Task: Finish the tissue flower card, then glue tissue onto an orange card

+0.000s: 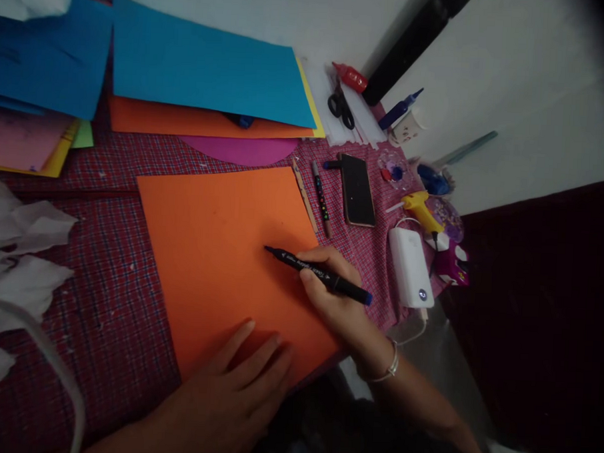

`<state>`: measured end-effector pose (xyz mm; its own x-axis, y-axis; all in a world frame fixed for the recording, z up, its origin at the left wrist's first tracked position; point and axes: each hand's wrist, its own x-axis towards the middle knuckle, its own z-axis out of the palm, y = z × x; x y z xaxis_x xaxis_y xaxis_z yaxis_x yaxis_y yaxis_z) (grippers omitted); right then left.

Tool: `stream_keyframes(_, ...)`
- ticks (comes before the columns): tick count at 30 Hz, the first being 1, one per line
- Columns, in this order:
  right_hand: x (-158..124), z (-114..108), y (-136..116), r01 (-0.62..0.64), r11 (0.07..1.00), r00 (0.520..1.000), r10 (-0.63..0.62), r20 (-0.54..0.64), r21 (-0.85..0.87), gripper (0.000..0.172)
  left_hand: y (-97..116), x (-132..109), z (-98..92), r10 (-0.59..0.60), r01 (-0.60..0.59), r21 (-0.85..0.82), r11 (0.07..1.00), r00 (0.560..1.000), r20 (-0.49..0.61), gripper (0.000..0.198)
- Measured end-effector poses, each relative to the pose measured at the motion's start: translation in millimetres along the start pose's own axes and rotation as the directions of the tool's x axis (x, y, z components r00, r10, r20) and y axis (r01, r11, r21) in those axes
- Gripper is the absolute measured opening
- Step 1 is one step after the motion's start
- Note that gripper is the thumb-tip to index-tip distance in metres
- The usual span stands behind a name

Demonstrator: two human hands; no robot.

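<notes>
An orange sheet of paper lies flat on the checked tablecloth. My left hand rests on its near edge, fingers spread. Over the sheet's right side, my right hand grips a black marker with a blue end. The marker's uncapped tip points left, over the middle of the sheet; whether it touches the paper I cannot tell. No clear line shows on the orange surface. Just beyond the sheet's right edge lie a pencil and a dotted pen.
A phone, a white power bank and a yellow glue gun lie on the right. Scissors and a red bottle are at the back. Blue sheets lie behind, crumpled white paper at left.
</notes>
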<state>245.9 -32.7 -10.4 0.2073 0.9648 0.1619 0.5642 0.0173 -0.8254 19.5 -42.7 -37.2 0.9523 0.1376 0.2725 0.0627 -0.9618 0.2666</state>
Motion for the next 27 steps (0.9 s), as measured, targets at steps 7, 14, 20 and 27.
stream_keyframes(7, 1, -3, 3, -0.03, 0.996, 0.999, 0.033, -0.032, 0.079, 0.015, 4, -3, -0.2, -0.015, 0.015, -0.005, 1.0, 1.0, 0.018, 0.038)
stream_keyframes(14, -30, -26, 7, -0.1, 0.969, 0.988, 0.124, -0.095, 0.227, 0.026, 1, -1, -5.7, 0.012, -0.011, -0.031, 0.999, 0.999, 0.044, 0.04)
stream_keyframes(20, -59, -32, 1, -0.053, 0.997, 0.996, 0.057, -0.075, 0.063, 0.013, 1, -4, -4.2, 0.0, 0.002, -0.046, 0.999, 1.0, 0.029, 0.039)
stream_keyframes(27, -63, -29, 3, -0.02, 1.0, 0.998, 0.021, -0.064, 0.016, 0.012, 4, -4, -2.8, -0.01, 0.012, -0.045, 0.999, 1.0, 0.027, 0.038)
